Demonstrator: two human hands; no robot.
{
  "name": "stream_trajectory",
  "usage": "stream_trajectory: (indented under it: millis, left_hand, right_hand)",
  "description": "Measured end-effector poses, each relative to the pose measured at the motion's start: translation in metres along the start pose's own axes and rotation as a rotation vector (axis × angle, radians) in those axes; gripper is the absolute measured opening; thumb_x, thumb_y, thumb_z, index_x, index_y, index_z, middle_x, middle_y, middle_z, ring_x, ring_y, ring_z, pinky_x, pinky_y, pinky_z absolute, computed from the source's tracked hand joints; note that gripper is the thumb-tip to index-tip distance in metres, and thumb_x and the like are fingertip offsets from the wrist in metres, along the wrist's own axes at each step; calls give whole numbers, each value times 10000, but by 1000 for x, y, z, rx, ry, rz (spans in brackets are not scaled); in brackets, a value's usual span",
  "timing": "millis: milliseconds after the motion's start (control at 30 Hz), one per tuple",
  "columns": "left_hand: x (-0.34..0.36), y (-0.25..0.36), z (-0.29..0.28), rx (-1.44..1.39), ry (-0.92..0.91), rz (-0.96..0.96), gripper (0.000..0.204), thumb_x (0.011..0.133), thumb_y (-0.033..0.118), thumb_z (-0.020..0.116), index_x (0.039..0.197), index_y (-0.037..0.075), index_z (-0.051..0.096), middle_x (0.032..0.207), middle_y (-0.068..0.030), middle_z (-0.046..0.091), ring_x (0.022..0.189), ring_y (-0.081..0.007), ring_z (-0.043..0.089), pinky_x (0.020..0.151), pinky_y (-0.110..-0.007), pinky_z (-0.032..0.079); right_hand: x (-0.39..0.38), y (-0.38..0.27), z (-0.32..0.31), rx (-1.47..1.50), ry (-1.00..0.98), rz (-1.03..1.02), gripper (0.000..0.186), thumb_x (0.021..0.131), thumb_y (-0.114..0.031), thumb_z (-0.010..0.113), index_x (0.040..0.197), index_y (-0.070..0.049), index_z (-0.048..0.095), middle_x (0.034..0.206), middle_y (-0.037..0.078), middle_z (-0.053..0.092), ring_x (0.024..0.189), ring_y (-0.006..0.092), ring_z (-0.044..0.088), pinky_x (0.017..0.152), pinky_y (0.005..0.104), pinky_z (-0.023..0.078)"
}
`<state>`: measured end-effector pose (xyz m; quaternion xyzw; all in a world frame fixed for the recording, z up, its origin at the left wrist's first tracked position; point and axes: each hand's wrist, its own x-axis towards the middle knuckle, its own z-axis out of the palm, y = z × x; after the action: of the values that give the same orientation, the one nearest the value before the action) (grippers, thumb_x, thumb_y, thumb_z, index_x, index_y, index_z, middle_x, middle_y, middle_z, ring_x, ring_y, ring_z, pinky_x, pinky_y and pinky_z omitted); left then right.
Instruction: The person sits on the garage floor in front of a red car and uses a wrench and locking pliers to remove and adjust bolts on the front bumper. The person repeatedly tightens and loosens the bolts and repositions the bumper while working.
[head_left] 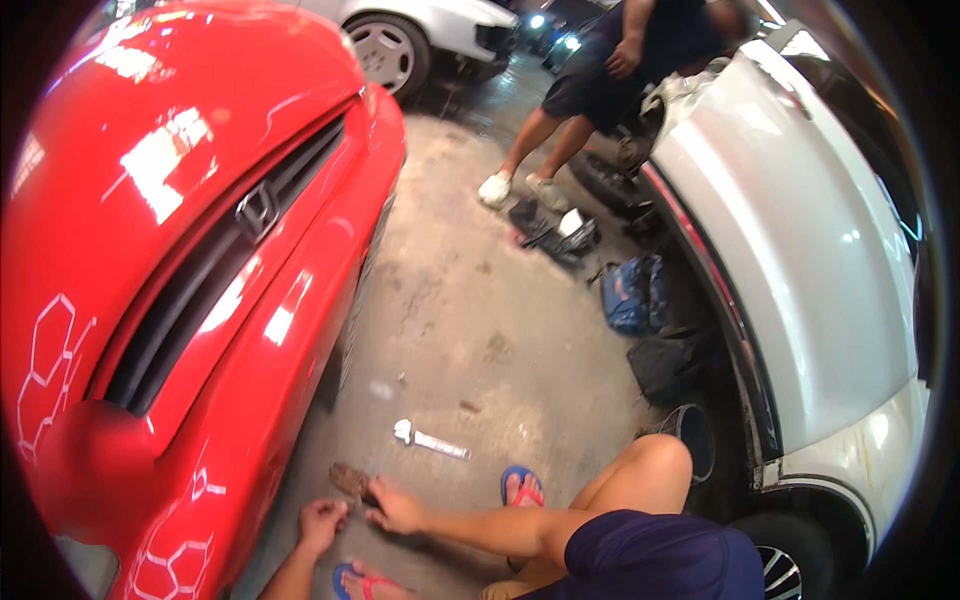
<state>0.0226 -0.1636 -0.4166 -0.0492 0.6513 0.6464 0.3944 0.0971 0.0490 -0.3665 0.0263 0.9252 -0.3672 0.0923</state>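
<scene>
Hands at a brown rag on the floor beside the red car point(180, 300).
The rag point(349, 478) lies under the right hand point(396, 510) fingers, spread flat; left hand point(320, 522) loosely curled just beside it.

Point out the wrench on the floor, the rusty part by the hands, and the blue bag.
wrench point(431, 440), head view, middle of its shaft
rusty part point(351, 480), head view, its top face
blue bag point(627, 295), head view, its front side

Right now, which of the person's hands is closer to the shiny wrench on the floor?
Right. The right hand lies just below the wrench, a short gap away. The left hand sits farther off, lower and to its left, by the red car.
</scene>
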Motion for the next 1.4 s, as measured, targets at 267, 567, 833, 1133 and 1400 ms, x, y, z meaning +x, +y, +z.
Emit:
stream_trajectory:
  millis: [267,567,833,1133,1400]
  left_hand:
    - [-7,-36,-61,768,349,48,513,909,491,717,636,57,704,553,-141,611,542,-257,620,558,-455,464]
    - [-24,-7,-42,870,350,559,451,857,108,704,1298,72,613,1133,-172,674,1059,-368,657,896,-450,535]
    - [-5,-7,-30,611,211,284,443,836,84,751,1263,48,638,887,-109,668,796,-248,658,733,-376,531]
    - [-4,-19,-30,643,267,440,292,809,104,785,1079,45,690,910,-115,655,812,-260,662,737,-391,532]
    - [-7,-5,-35,759,124,531,194,840,119,759,1001,47,677,1021,-160,635,924,-358,656,817,-427,534]
  right_hand:
    - [27,-7,6,-175,-223,305,737,726,-229,863,1280,29,451,1149,289,654,1070,460,652,920,502,546]
    - [-7,17,-8,-164,-418,269,468,881,-201,742,1201,26,487,1039,323,677,1030,485,661,888,514,538]
    - [-22,6,-19,-13,-366,220,406,938,-130,661,1268,-17,454,996,353,671,986,547,642,842,562,523]
    - [-9,-18,-21,-14,-376,184,575,944,-73,602,1474,-93,379,1064,322,678,1038,528,632,894,567,510]
    - [1,-22,-21,-22,-371,206,582,948,-57,578,1492,-94,375,1114,331,663,1058,528,623,915,571,504]
